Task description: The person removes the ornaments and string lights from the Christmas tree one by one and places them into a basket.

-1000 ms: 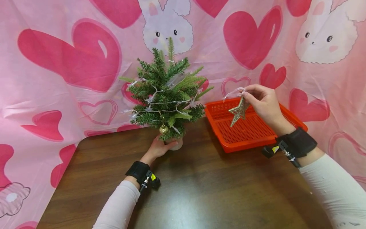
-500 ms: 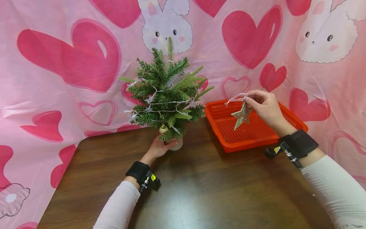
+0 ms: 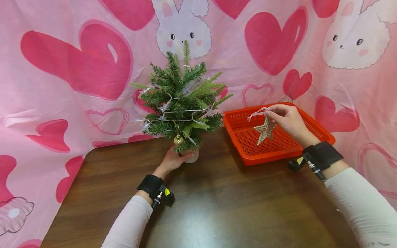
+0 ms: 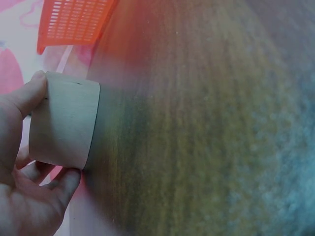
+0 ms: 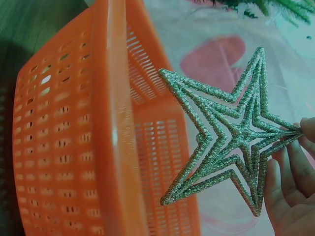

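Note:
A small artificial Christmas tree (image 3: 183,100) stands on the table, with star string lights wound round it and a gold ball ornament (image 3: 178,140) hanging low at the front. My left hand (image 3: 173,160) grips the tree's pale round base (image 3: 191,156); in the left wrist view, thumb and fingers lie on either side of that base (image 4: 66,120). Over the orange basket, my right hand (image 3: 288,120) pinches a glittery gold star ornament (image 3: 265,131) by one tip. The right wrist view shows the whole star (image 5: 241,135), its clear ribbon loop (image 3: 258,113) visible only from the head.
The orange perforated basket (image 3: 248,159) sits at the table's back right, to the right of the tree. Brown wooden table (image 3: 198,206) extends in front. Pink cloth (image 3: 74,96) with hearts and rabbits hangs behind.
My right hand has lowered the star ornament and shifted it slightly right, over the basket; the star has turned to show its face more. My left hand stays on the base.

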Action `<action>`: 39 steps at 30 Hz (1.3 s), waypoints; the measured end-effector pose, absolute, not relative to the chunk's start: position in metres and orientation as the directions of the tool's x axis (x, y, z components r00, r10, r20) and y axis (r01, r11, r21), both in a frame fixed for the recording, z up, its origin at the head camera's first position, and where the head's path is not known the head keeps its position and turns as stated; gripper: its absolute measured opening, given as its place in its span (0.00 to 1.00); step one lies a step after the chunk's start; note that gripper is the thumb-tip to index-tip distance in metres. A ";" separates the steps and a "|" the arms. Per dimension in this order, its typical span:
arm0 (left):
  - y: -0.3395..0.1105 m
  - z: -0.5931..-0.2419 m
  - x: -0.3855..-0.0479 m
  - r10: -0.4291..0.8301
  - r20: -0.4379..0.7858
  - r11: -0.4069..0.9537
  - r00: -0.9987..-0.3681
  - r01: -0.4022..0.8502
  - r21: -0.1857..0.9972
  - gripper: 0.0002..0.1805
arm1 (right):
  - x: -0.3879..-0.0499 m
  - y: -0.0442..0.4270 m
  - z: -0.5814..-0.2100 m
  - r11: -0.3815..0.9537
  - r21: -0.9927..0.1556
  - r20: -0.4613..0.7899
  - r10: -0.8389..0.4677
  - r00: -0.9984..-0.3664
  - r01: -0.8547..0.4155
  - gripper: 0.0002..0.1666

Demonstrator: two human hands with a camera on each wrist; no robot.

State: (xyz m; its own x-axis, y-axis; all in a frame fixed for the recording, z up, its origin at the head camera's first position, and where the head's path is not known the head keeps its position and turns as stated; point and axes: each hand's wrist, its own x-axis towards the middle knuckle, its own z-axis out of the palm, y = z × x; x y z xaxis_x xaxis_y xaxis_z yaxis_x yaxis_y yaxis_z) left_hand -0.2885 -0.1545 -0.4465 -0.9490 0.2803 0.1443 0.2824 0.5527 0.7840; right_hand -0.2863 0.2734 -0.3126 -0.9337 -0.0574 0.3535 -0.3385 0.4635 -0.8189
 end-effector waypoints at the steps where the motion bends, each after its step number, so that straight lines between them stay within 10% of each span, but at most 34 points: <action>1: -0.154 -0.446 -0.288 0.279 0.142 0.556 -0.950 0.280 0.783 0.35 | -0.287 0.274 -0.314 0.468 -0.819 0.347 -0.057 -0.936 -0.332 0.18; 39: -0.153 -0.446 -0.287 0.267 0.173 0.529 -0.948 0.294 0.796 0.33 | -0.301 0.290 -0.351 0.703 -0.707 -0.009 -0.117 -0.993 -0.076 0.27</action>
